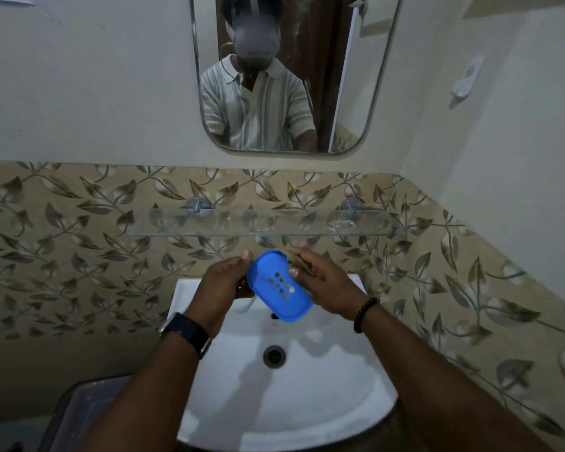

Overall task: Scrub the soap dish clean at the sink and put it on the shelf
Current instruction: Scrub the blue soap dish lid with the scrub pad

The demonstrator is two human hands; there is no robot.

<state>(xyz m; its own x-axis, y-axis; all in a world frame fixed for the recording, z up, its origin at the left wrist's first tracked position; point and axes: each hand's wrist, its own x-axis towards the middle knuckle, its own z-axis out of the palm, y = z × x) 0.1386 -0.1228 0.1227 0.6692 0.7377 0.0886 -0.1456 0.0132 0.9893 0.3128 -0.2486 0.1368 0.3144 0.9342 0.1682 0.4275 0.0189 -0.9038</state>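
Note:
A blue oval soap dish (276,287) with several drain holes is held tilted over the back of the white sink (327,386). My left hand (224,282) grips its left edge. My right hand (323,282) rests on its right side, thumb on the dish's face and fingers along the upper rim. Whether the right hand holds a scrubber I cannot tell. The tap is mostly hidden behind the dish and hands. A glass shelf (209,228) is fixed to the tiled wall just above the hands.
A mirror (356,93) hangs above the shelf and reflects a person in a striped shirt. A small clear item (340,226) lies at the shelf's right end. A wall hook (467,78) sits on the right wall. A grey bin (79,415) stands lower left. The drain (274,356) is open.

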